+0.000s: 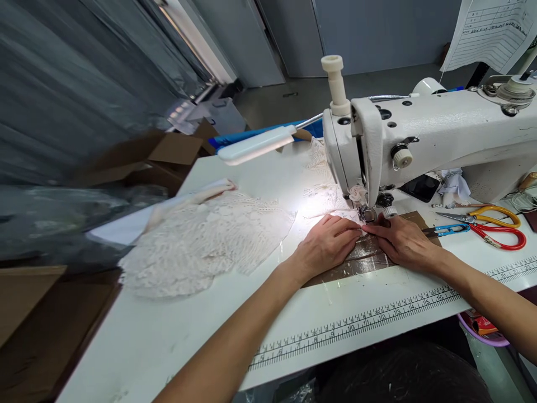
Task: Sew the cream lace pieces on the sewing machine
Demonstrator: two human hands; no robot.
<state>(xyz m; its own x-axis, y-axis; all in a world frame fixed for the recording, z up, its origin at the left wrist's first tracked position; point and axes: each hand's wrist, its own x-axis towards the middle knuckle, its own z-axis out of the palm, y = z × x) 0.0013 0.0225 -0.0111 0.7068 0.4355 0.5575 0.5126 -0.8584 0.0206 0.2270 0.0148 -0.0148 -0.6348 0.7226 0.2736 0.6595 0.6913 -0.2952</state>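
Note:
At the needle end of a white sewing machine [444, 129], my left hand [329, 240] rests with its fingers together and bent, their tips pressed on the edge of a white lace fabric [323, 198]. My right hand [405, 240] comes in from the other side, its fingertips meeting the left ones at the fabric's edge just before the presser foot [366, 215]. Both hands appear to grip this edge, though the fingers hide most of it. Under them lies a brown taped plate [361, 267]. A larger heap of white lace [218, 240] spreads over the table to the left.
Right of my right hand lie blue thread snips [451, 229] and scissors [499, 224] with red and yellow handles. A lamp [258, 145] shines on the needle area. A printed ruler [356, 327] runs along the table's front edge. Cardboard boxes [176, 154] stand at the left.

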